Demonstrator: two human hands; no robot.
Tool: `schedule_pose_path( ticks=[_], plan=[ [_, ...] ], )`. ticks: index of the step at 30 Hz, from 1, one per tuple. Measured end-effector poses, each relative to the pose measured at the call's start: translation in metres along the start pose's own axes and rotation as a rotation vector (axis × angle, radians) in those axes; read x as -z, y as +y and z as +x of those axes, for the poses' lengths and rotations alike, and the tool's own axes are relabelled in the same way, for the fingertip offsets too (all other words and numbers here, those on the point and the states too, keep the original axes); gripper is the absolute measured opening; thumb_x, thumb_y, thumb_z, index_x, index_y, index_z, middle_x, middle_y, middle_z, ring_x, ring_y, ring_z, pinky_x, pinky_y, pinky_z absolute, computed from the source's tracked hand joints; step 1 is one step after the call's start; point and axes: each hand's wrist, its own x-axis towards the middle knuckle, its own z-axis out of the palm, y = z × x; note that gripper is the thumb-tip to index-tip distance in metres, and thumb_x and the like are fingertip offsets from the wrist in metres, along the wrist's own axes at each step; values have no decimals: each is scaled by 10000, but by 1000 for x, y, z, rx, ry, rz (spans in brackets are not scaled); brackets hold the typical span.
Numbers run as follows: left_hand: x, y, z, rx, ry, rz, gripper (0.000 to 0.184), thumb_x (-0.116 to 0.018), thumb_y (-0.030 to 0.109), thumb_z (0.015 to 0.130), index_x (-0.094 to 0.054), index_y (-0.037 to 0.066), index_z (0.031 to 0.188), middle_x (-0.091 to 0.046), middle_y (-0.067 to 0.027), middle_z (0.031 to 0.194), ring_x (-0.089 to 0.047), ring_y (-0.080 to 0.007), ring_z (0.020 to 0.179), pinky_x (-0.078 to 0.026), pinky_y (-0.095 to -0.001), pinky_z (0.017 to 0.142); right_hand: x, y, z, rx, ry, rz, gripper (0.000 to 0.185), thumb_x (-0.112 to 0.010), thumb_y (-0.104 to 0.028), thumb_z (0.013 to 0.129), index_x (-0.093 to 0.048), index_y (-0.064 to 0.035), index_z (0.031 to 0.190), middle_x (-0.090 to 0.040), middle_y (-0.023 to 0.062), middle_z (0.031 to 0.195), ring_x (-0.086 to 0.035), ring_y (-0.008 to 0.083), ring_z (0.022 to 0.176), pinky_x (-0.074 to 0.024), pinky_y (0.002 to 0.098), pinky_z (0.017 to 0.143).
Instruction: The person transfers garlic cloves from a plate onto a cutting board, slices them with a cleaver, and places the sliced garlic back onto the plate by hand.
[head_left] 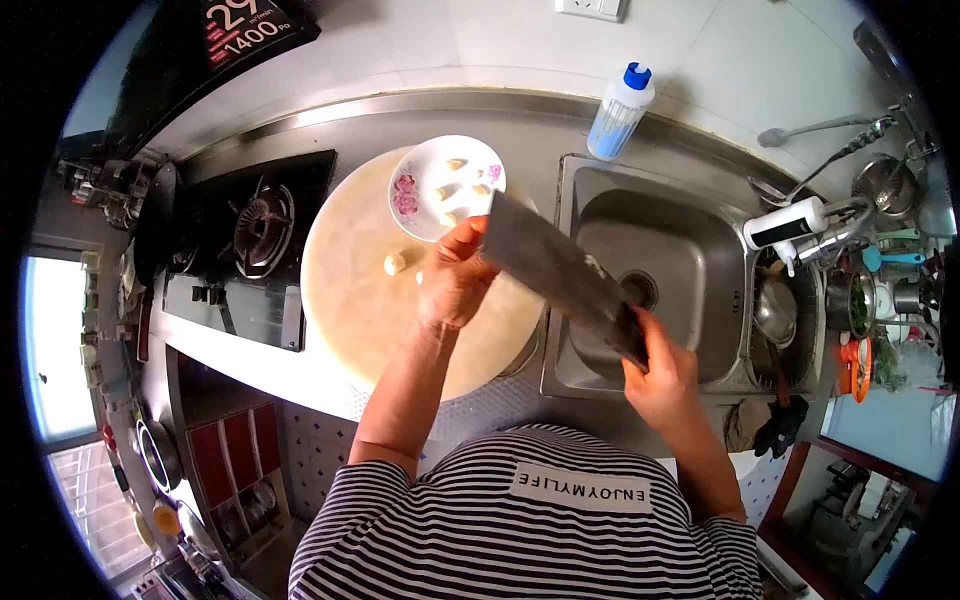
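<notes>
A dark, wide-bladed cleaver [560, 268] is held in the air between the round board and the sink. My right hand [662, 375] is closed around its handle. At the blade's far end, the bent fingers of my left hand [458, 275] press against its edge; the blade partly covers them. A pale bit sticks to the blade. Below lies a round cutting board [350, 320]. On it, a peeled garlic clove [395, 263] rests left of my left hand, and a smaller pale piece lies by the wrist. Several garlic cloves sit on a flowered white plate [425, 170] at the board's back.
A steel sink [690, 240] is on the right, with a faucet [800, 230] and a dish rack beyond it. Behind the sink stands a blue-capped bottle [620, 112]. A gas stove [262, 230] is left of the board. Utensils hang along the right wall.
</notes>
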Motion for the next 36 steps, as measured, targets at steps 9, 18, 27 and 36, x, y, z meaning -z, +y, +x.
schedule_pose_path(
  ticks=[9, 18, 27, 36],
  plan=[
    [-26, -27, -24, -41, -262, 98, 384, -539, 326, 972, -521, 24, 1208, -573, -146, 1218, -596, -241, 1097, -496, -385, 951, 7, -25, -5, 263, 48, -104, 724, -631, 54, 644, -499, -6, 1353, -594, 94, 689, -607, 262, 572, -494, 387, 524],
    [-16, -38, -31, -53, -258, 130, 402, -563, 367, 955, -511, 46, 1191, -568, -114, 1197, -573, -207, 1112, -474, -350, 965, 12, -26, -10, 270, 82, -157, 668, -620, 32, 697, -505, -1, 1354, -577, 79, 678, -598, 239, 568, -492, 380, 527],
    [-20, -34, -34, -37, -308, 211, 458, -589, 434, 929, -516, 50, 1168, -572, -91, 1192, -569, -194, 1118, -479, -345, 953, 12, -25, -9, 288, 95, -171, 630, -616, 26, 725, -513, 0, 1346, -557, 60, 653, -583, 225, 539, -492, 370, 515],
    [-34, -35, -31, 87, -318, -82, 276, -657, -27, 868, -606, 62, 1124, -641, -132, 1151, -641, -227, 1036, -554, -324, 857, 13, 20, -14, -158, 69, -135, 417, -620, 54, 785, -571, 32, 1199, -668, 208, 814, -683, 356, 711, -518, 390, 589]
  ],
)
